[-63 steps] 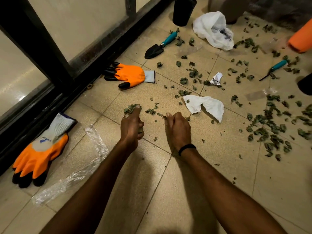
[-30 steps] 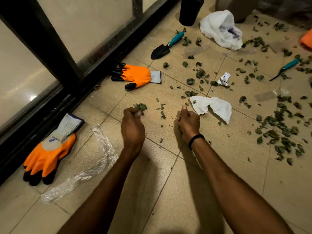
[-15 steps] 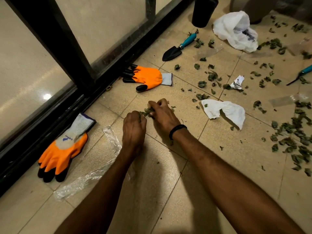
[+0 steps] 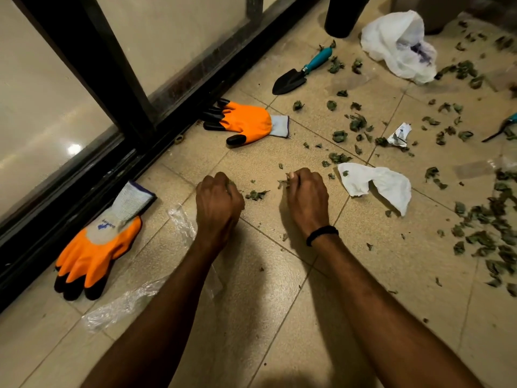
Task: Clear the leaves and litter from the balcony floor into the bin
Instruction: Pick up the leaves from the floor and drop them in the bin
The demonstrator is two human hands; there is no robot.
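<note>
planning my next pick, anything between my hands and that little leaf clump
Nothing visible. The leaf clump lies on bare tile between the left hand and right hand, both gripping leaves; the tissue lies off to the right.

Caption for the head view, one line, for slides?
Bare-handed cleanup: left hand and right hand grip leaves off the floor; gloves, trowel and tissue lie nearby.

Beige tiled floor (image 4: 265, 317), black-framed glass panels (image 4: 173, 32)

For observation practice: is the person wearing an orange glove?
No, the near glove and far glove lie on the floor; left hand and right hand are bare.
</note>
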